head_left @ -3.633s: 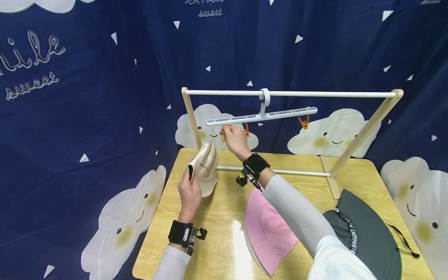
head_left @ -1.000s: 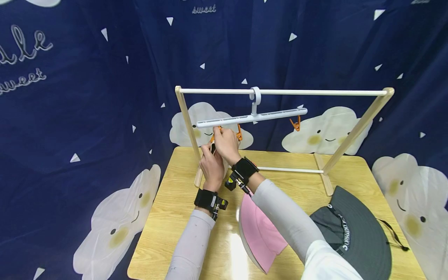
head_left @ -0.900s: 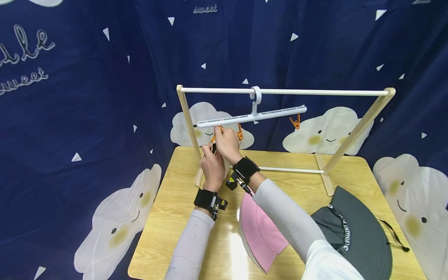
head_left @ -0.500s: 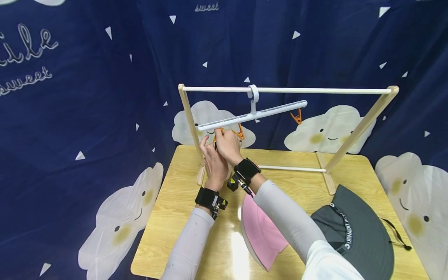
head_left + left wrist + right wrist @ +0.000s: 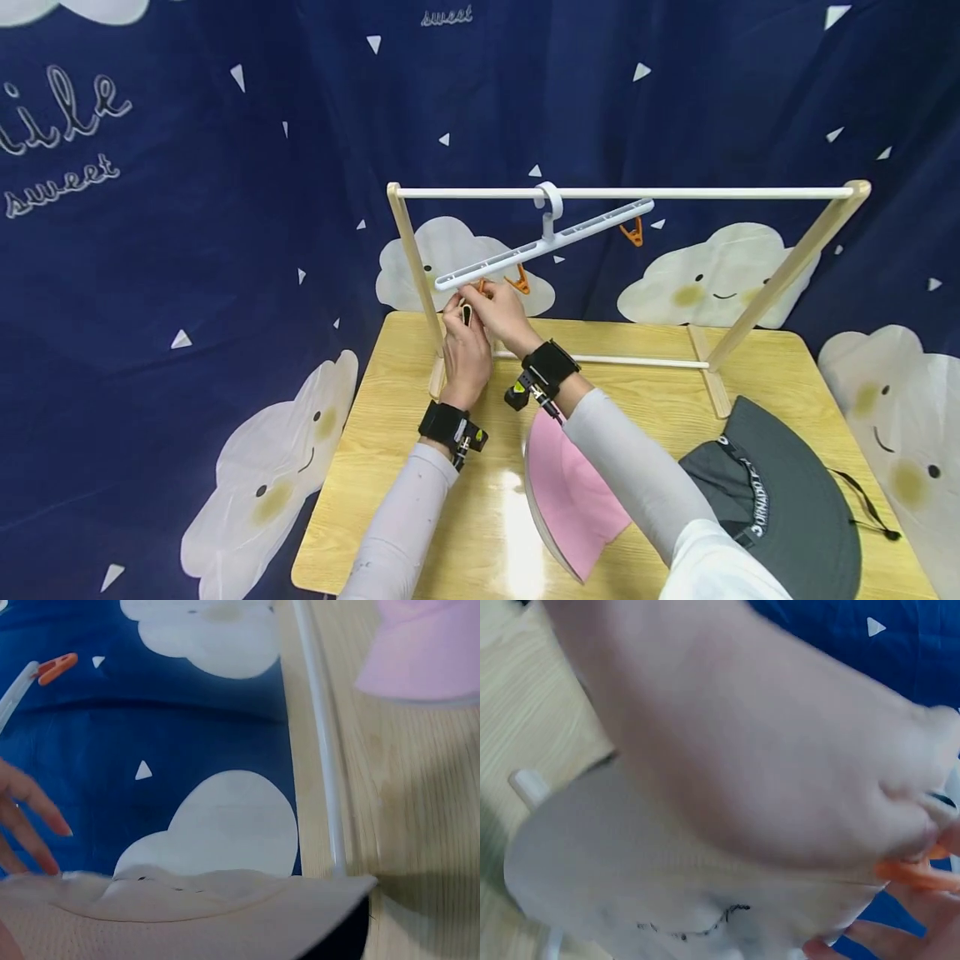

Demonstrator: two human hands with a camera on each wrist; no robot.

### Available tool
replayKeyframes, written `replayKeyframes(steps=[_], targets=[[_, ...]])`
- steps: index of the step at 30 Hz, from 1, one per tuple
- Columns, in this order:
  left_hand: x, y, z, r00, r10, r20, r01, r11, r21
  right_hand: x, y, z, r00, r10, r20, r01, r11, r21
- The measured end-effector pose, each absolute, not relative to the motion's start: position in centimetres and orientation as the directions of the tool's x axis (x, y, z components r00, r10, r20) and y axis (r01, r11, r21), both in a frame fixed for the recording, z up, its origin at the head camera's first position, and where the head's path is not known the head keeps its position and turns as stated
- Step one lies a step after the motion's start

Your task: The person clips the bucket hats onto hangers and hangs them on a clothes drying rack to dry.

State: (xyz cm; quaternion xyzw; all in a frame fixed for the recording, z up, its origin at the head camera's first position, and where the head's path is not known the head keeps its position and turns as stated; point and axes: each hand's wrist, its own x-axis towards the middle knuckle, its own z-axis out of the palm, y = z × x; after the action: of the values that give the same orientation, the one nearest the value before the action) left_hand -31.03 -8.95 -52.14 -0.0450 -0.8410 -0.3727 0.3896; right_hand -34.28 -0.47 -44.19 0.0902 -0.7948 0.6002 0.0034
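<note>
A cream bucket hat (image 5: pixel 630 840) with dark lettering hangs from my left hand (image 5: pixel 468 358), which grips its brim just below the hanger's left end. My right hand (image 5: pixel 504 317) is close beside it, pinching an orange clip (image 5: pixel 915 874) at the hat's edge. In the head view both hands hide most of the hat; its dark lining shows between the fingers. The white hanger (image 5: pixel 577 233) hooks over the rack's top bar and slants, left end low. Two more orange clips, a middle one (image 5: pixel 520 280) and a right one (image 5: pixel 634 232), hang from it.
The wood-and-white rack (image 5: pixel 705 193) stands at the back of the wooden table (image 5: pixel 360 500). A pink bucket hat (image 5: pixel 570 500) lies in front, partly under the right forearm. At the right is a dark grey bucket hat (image 5: pixel 802 492) with a cord (image 5: pixel 866 504).
My left hand has carried the cream hat up and right to the clip under the hanger. Its fingers loosened, then closed again on the brim. The hanger's left end has dipped, its right risen.
</note>
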Motion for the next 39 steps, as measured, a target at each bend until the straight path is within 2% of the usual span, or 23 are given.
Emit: replayKeyframes(steps=[5,9,16,25,30,36,39], targets=[[-31.4,-10.0,-52.2,-0.705,-0.216,0.675,0.372,0.698,0.612,-34.6,0.6,-45.2,-0.966,-0.241,0.095,-0.150,0.222,-0.964],[-32.0,-10.9,-51.8,-0.705,-0.222,0.674,0.368,0.697,0.615,-34.8,2.1,-45.5,-0.955,-0.277,0.104,-0.175,0.247,-0.953],[-32.7,-10.7,-51.6,-0.704,-0.251,0.664,0.355,0.685,0.636,-33.6,7.9,-47.6,-0.958,-0.269,0.101,-0.174,0.262,-0.949],[-33.0,-10.7,-51.7,-0.655,-0.318,0.686,0.336,0.690,0.641,-32.5,13.9,-52.2,-0.975,-0.221,-0.024,-0.042,0.288,-0.957],[-33.1,-10.7,-51.1,-0.652,-0.341,0.677,0.324,0.682,0.655,-32.4,16.1,-54.4,-0.979,-0.197,-0.051,-0.018,0.331,-0.944],[-32.9,-10.8,-50.8,-0.647,-0.378,0.662,0.331,0.643,0.691,-32.1,17.7,-58.4,-0.976,-0.187,-0.108,0.007,0.471,-0.882],[-32.9,-10.4,-50.6,-0.609,-0.377,0.698,0.367,0.646,0.670,-31.7,18.8,-60.6,-0.972,-0.170,-0.163,0.050,0.529,-0.847]])
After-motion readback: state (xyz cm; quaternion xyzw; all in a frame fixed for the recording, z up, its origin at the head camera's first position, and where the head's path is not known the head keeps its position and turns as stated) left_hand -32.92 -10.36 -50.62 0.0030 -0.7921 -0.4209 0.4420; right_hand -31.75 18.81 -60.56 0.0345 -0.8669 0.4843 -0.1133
